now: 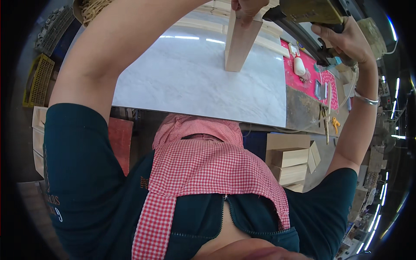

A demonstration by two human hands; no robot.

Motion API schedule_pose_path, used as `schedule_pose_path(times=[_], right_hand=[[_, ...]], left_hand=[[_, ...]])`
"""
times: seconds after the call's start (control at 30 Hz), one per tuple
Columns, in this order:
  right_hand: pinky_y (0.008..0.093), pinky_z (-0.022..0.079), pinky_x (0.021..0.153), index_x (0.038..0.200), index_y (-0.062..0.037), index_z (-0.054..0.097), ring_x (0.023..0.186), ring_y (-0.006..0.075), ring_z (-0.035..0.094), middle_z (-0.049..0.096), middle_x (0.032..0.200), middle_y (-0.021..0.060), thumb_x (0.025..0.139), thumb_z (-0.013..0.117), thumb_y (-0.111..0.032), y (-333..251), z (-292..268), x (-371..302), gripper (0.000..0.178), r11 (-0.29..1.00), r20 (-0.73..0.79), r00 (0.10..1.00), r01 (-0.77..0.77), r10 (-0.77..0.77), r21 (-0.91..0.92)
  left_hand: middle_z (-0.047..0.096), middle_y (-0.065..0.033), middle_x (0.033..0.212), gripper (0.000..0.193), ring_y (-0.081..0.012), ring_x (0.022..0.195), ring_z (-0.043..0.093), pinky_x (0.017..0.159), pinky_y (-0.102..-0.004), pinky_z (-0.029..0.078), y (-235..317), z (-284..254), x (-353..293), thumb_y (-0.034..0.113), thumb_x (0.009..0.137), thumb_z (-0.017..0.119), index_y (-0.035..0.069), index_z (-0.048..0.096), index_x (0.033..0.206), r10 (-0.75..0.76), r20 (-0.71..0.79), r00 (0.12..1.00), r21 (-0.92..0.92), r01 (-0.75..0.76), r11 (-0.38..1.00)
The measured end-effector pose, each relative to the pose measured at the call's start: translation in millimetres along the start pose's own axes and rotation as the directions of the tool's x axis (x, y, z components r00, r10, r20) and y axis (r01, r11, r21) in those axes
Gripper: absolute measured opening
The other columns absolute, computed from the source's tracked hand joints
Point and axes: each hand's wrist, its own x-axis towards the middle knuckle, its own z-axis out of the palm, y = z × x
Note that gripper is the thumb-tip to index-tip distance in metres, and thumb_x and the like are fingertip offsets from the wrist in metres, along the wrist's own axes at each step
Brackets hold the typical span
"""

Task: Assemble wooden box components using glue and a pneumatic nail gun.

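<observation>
Near the top edge, my left hand (pixel 249 9) is closed on the upper end of a pale, narrow wooden piece (pixel 242 47), which stands upright on a white marbled tabletop (pixel 186 82). I cannot tell whether the piece is solid or a hollow box. My right hand (pixel 349 41) grips a nail gun (pixel 310 13) with a black and yellowish body and a long dark magazine. The gun's nose is close beside the wood's upper end and my left fingers; whether it touches the wood cannot be made out.
Long pale wooden boards (pixel 195 22) lie behind the upright piece. On a pink cover (pixel 310 80) to the right stands a white bottle (pixel 299 66). Wooden boxes (pixel 290 167) sit low at right. A yellow crate (pixel 38 80) stands at far left. A hose trails along the table's right.
</observation>
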Motion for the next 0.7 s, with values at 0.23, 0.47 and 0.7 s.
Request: schedule_pose_path(times=[0.23,0.47,0.7], right_hand=[[0.0289,0.045,0.050,0.103,0.0010,0.066,0.056,0.0180,0.057,0.065,0.074,0.0077,0.076,0.085,-0.020,-17.8,-3.4,6.6,0.039,0.960,0.084,0.958,-0.277,0.273,0.047],[0.0241,0.037,0.039,0.100,-0.0014,0.065,0.045,0.0130,0.048,0.059,0.066,0.0023,0.074,0.088,-0.015,-6.9,-0.9,10.1,0.037,0.952,0.060,0.967,-0.255,0.248,0.169],[0.0233,0.034,0.036,0.098,-0.0024,0.065,0.042,0.0116,0.046,0.057,0.060,0.0004,0.075,0.088,-0.015,-7.3,-1.3,13.6,0.035,0.953,0.042,0.972,-0.235,0.232,0.193]], left_hand=[[0.074,-0.0105,0.092,0.058,-0.0243,0.077,0.070,0.075,-0.0334,0.057,-8.6,5.2,9.2,0.035,0.070,0.088,-0.003,0.071,0.110,0.082,-0.027,0.996,-0.075,-0.083,0.994],[0.074,-0.0109,0.093,0.059,-0.0249,0.077,0.070,0.076,-0.0335,0.056,-8.1,2.2,4.9,0.035,0.070,0.088,-0.003,0.070,0.112,0.090,0.007,0.996,-0.019,-0.090,0.996],[0.074,-0.0098,0.093,0.059,-0.0262,0.078,0.070,0.079,-0.0338,0.056,-7.7,-1.4,5.7,0.036,0.071,0.088,-0.002,0.071,0.111,0.123,0.006,0.992,-0.036,-0.123,0.992]])
